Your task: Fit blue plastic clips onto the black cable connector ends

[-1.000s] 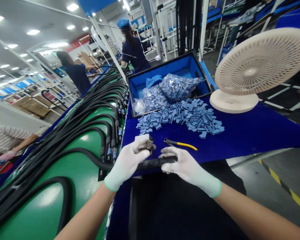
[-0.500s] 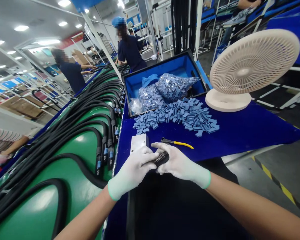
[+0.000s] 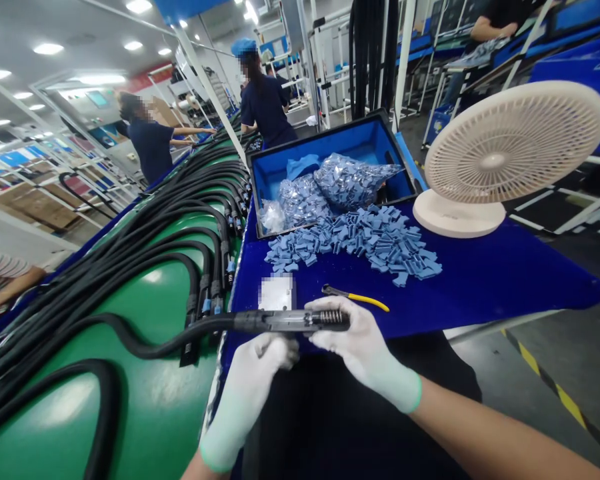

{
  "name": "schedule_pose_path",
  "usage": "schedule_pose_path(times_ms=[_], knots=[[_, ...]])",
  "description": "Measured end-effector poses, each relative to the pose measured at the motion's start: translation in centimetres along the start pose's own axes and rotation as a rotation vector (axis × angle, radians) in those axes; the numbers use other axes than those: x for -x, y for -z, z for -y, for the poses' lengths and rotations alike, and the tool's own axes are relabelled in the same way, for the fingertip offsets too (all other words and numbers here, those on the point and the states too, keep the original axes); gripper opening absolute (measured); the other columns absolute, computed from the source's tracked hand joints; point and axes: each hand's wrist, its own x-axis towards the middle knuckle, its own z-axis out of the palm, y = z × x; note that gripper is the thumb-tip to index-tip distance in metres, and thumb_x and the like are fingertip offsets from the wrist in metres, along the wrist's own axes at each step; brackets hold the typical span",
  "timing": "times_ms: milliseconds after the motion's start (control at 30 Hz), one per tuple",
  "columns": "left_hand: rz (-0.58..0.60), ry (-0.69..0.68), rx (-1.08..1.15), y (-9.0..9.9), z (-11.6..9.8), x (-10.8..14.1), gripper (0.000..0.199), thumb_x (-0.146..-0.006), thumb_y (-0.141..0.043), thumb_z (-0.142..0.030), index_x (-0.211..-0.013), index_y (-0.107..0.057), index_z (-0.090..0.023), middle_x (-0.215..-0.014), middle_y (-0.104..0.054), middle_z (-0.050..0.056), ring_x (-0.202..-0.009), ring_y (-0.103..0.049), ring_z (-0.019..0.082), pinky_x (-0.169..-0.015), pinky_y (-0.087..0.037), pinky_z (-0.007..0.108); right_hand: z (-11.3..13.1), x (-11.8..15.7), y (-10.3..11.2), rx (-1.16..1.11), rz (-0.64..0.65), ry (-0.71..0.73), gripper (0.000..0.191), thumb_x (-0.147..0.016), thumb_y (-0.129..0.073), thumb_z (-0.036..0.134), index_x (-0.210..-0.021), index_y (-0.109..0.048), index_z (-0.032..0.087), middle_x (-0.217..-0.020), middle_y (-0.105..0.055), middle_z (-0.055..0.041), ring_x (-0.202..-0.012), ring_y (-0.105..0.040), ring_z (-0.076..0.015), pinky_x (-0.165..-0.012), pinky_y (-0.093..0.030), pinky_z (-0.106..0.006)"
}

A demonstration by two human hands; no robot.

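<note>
Hose connector (image 3: 285, 321) at centre of frame, long axis nearly level, black hose (image 3: 195, 330) trailing off its left end; my right hand (image 3: 365, 347), the nearer, pinches the spring end between thumb and fingers; connector lies just above my left hand (image 3: 253, 377) in frame, whose fingers are curled, contact or grip cannot be told; pliers (image 3: 367, 301) lie above my right hand.

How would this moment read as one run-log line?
right hand: holding hose by its end | left hand: near hose, contact unclear | yellow-handled tool: on table | blue pieces: loose pile
</note>
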Motion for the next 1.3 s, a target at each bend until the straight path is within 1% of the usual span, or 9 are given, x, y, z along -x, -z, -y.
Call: schedule_pose_path(times_ms=[100, 167, 267, 433, 667, 867, 1000, 1133, 1300], knots=[[-0.206, 0.092, 0.705, 0.8, 1.1, 0.0, 0.024, -0.092, -0.066, -0.047, -0.097, -0.072, -0.025, -0.097, -0.069, 0.007, -0.091, -0.067, 0.025, -0.083, -0.059, 0.042, 0.3, -1.6, 0.5, 0.311, 0.403, 0.101, 0.045, -0.074, -0.085, 0.027, -0.117, -0.071, 0.024, -0.119, -0.072, -0.0031, -0.106, -0.068, -0.0239, -0.094, -0.054, -0.034], [-0.342, 0.032, 0.902, 1.6, 0.8, -0.7, 0.018, -0.089, -0.073, -0.034, -0.104, -0.069, -0.025, -0.092, -0.064, 0.002, -0.083, -0.064, 0.016, -0.082, -0.06, 0.033, 1.1, -4.8, 1.6, 0.72, 0.583, 0.208, 0.031, -0.088, -0.076, 0.038, -0.115, -0.072, 0.023, -0.124, -0.071, -0.0034, -0.109, -0.067, -0.0213, -0.097, -0.053, -0.03], [-0.328, -0.102, 0.797, 3.0, -1.0, -2.3, 0.021, -0.088, -0.076, -0.025, -0.107, -0.067, -0.021, -0.075, -0.05, -0.003, -0.061, -0.049, 0.009, -0.06, -0.051, 0.022, 1.9, -11.1, 3.2, 1.365, 0.328, 0.289, 0.027, -0.103, -0.052, 0.025, -0.121, -0.068, 0.014, -0.132, -0.065, -0.0136, -0.12, -0.062, -0.0239, -0.105, -0.047, -0.033], [-0.375, -0.35, 0.41, 4.7, -4.3, -6.7, 0.024, -0.088, -0.075, -0.031, -0.105, -0.064, -0.018, -0.061, -0.044, -0.006, -0.049, -0.041, 0.009, -0.048, -0.041, 0.023, 0.8, -16.9, 3.2, 1.578, 0.289, 0.246, 0.027, -0.095, -0.048, 0.013, -0.112, -0.069, 0.008, -0.118, -0.065, -0.0227, -0.11, -0.066, -0.0329, -0.095, -0.051, -0.042], [-0.356, -0.466, 0.268, 4.9, -3.9, -11.1, 0.024, -0.084, -0.076, -0.029, -0.098, -0.062, -0.017, -0.063, -0.047, -0.006, -0.046, -0.042, 0.008, -0.047, -0.04, 0.025, -0.1, -17.5, 3.1, 1.551, 0.354, 0.214, 0.026, -0.083, -0.061, 0.014, -0.105, -0.072, 0.006, -0.112, -0.066, -0.0269, -0.103, -0.068, -0.0385, -0.091, -0.051, -0.046], [-0.412, -0.394, 0.197, 4.1, -2.1, -11.3, 0.024, -0.085, -0.073, -0.034, -0.1, -0.062, -0.018, -0.059, -0.048, -0.007, -0.047, -0.045, 0.011, -0.049, -0.042, 0.025, 1.8, -16.7, 3.7, 1.26, 0.419, 0.191, 0.032, -0.08, -0.069, 0.022, -0.111, -0.073, 0.014, -0.107, -0.074, -0.0107, -0.096, -0.068, -0.0246, -0.085, -0.05, -0.03], [-0.497, -0.365, 0.064, 3.9, -1.7, -11.7, 0.03, -0.086, -0.072, -0.038, -0.107, -0.064, -0.018, -0.06, -0.054, -0.006, -0.049, -0.048, 0.012, -0.05, -0.041, 0.025, 2.5, -15.3, 1.4, 1.022, 0.484, 0.145, 0.033, -0.082, -0.072, 0.042, -0.103, -0.073, 0.016, -0.084, -0.071, -0.0013, -0.071, -0.063, -0.0164, -0.064, -0.046, -0.025], [-0.411, -0.367, 0.048, 4.5, -1.7, -11.8, 0.031, -0.088, -0.069, -0.038, -0.108, -0.064, -0.017, -0.061, -0.058, -0.004, -0.054, -0.054, 0.014, -0.057, -0.046, 0.027, 1.9, -14.3, -1.9, 0.706, 0.498, 0.175, 0.02, -0.078, -0.071, 0.028, -0.093, -0.074, 0.015, -0.082, -0.07, -0.0009, -0.071, -0.06, -0.0154, -0.065, -0.044, -0.026], [-0.442, -0.369, -0.023, 5.6, -1.3, -12.3, 0.034, -0.086, -0.071, -0.038, -0.11, -0.067, -0.015, -0.083, -0.071, 0.004, -0.076, -0.067, 0.019, -0.078, -0.052, 0.031, 0.4, -14.4, -4.9, 0.633, 0.459, 0.204, 0.013, -0.077, -0.063, 0.022, -0.087, -0.07, 0.016, -0.072, -0.062, 0.0026, -0.062, -0.053, -0.0122, -0.059, -0.039, -0.025]])
